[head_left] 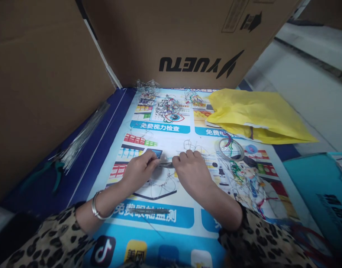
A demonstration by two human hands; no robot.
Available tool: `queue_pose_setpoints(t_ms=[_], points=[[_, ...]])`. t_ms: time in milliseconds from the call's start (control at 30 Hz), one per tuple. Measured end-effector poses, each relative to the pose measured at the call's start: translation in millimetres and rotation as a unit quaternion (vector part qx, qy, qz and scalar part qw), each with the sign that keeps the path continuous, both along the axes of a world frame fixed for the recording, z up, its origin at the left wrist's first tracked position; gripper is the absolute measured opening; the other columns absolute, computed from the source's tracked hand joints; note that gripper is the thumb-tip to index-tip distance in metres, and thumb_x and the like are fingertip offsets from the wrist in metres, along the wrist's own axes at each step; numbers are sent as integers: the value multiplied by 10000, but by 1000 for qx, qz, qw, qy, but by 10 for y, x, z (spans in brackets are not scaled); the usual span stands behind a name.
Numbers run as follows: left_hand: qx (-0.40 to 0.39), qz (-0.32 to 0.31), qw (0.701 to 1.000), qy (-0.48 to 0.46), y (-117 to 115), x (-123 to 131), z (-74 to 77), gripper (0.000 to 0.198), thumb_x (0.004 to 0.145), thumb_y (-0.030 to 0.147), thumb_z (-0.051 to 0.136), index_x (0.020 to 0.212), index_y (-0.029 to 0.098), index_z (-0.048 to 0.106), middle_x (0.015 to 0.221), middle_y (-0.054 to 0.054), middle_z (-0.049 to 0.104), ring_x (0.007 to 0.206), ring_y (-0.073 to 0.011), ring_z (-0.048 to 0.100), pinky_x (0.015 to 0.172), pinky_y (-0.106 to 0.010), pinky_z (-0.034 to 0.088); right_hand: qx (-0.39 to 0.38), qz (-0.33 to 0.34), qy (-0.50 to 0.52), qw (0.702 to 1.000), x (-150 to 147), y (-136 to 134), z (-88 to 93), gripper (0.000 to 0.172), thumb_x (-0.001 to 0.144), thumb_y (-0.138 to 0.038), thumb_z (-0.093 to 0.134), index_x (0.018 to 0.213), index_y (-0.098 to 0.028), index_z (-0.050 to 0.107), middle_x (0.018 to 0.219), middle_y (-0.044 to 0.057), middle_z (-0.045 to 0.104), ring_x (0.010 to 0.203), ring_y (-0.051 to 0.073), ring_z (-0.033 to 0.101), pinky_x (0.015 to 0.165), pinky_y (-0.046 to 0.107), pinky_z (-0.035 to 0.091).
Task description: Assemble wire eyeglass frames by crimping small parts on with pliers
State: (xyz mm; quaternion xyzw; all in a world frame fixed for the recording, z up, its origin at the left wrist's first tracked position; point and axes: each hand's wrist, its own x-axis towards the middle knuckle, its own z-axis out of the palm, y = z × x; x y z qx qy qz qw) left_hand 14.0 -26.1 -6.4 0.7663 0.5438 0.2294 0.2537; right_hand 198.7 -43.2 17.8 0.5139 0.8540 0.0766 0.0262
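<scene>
Poster under wires, yellow bag

Left grip near right grip, fingers of both curled inward

Held wire strands: thin metal, grey, dull sheen. Wire bundle on the left: same look, brighter, silvery. Tangled wire pieces: fine metal plus coloured strands, material of those unclear. Pliers: teal grips look like smooth plastic or rubber. Tape roll: smooth, glossy plastic. Yellow bag: thin, creased, soft sheen; plastic or non-woven, can't tell. Big carton and side panel: matt brown cardboard. Printed sheet: smooth, paper or film unclear. Bracelet: polished metal. Sleeves: matt patterned cloth.
</scene>
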Motion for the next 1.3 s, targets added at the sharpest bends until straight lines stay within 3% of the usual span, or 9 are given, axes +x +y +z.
queue_pose_setpoints(t_ms=[300, 800, 1033, 1167, 1300], points=[[29, -18, 999, 6, -8, 7, -3, 137, 866, 283, 447, 763, 200, 484, 611, 45, 537, 552, -106, 520, 536, -207, 370, -24, 1, -8, 1000, -34, 20, 24, 77, 794, -126, 506, 836, -155, 563, 778, 96, 597, 766, 262, 515, 652, 366, 289], [118, -108, 987, 32, 18, -6, -34, 144, 888, 199, 390, 775, 188, 478, 638, 23, 523, 580, -113, 511, 533, -206, 367, -32, 2, -1, 999, -17, 47, 33, 86, 812, -124, 484, 820, -158, 562, 757, 92, 611, 774, 258, 539, 657, 357, 288], [115, -120, 985, 50, 13, -2, -43, 143, 869, 181, 403, 758, 187, 491, 668, 11, 556, 610, -125, 525, 542, -216, 372, -28, 5, 3, 1000, -4, 48, 7, 81, 789, -106, 496, 810, -160, 552, 737, 83, 614, 741, 241, 534, 646, 343, 283], [107, -109, 987, 50, -1, -1, -49, 150, 879, 220, 402, 757, 186, 483, 655, 15, 548, 597, -121, 522, 544, -218, 375, -23, 11, 1, 1000, 9, 65, 26, 80, 791, -108, 492, 806, -157, 555, 752, 87, 612, 756, 235, 525, 656, 341, 284], [89, -55, 994, 36, -23, -5, -54, 162, 866, 283, 446, 735, 191, 469, 605, 37, 523, 546, -102, 502, 523, -205, 356, -17, -2, -7, 1000, 112, 43, 107, 90, 788, -113, 494, 811, -156, 569, 790, 92, 606, 790, 237, 512, 669, 343, 280]])
